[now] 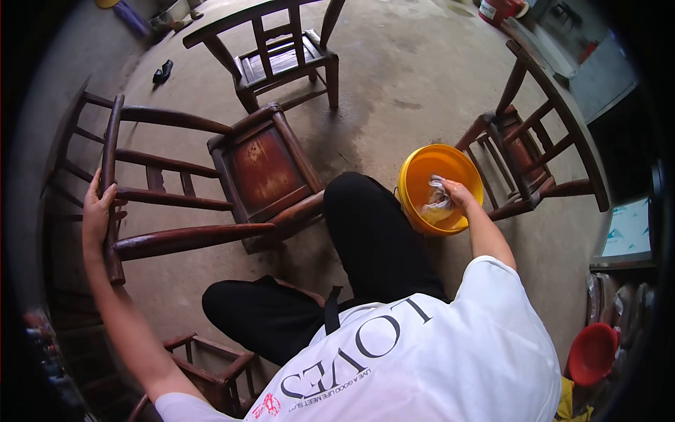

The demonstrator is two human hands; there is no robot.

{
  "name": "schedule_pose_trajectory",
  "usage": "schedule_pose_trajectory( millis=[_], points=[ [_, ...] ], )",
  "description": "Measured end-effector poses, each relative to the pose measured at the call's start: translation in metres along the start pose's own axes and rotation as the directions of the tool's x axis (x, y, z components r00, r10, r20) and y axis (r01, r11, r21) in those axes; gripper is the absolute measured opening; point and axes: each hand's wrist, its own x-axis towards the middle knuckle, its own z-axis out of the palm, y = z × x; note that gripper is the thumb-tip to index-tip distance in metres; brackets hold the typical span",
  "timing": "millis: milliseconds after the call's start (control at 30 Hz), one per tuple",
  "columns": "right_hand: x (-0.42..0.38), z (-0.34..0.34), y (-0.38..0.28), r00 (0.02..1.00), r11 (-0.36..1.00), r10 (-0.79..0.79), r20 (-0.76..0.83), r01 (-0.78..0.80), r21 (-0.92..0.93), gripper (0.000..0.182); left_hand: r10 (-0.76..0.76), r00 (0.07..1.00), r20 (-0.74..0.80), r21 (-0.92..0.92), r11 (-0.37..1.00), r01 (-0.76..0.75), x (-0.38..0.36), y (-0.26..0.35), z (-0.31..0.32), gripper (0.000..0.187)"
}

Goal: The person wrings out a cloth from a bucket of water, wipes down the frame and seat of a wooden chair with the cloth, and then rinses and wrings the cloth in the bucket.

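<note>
A dark red-brown wooden chair [260, 169] with a worn seat stands at the left, its back toward the left edge. My left hand [100, 204] is wrapped round the top rail of its backrest, thumb and fingers on the wood. At the right, a yellow bucket [406, 184] stands on the floor. My right hand [457, 193] reaches over its rim and pinches a wet, whitish cloth [439, 200] inside it. The cloth's lower part lies at the bottom of the bucket.
Another wooden chair [281, 60] stands ahead, and one [524, 144] is right of the bucket. Part of a wooden frame [211, 366] shows at lower left. A red basin [593, 353] is at lower right, a black shoe [163, 72] at upper left.
</note>
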Motion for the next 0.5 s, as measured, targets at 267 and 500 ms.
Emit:
schedule_pose_trajectory(
  millis=[267,500],
  points=[
    [0.028,-0.007,0.08,0.964,0.653,-0.113,-0.242,-0.111,-0.749,0.037,0.286,0.957,-0.041,0.788,0.598,-0.145,0.007,0.005,-0.008,0.051],
    [0.022,-0.004,0.059,0.827,0.956,-0.047,-0.56,-0.124,-0.265,0.029,0.442,0.831,0.339,0.163,0.842,-0.514,-0.033,0.165,0.138,0.039]
  ],
)
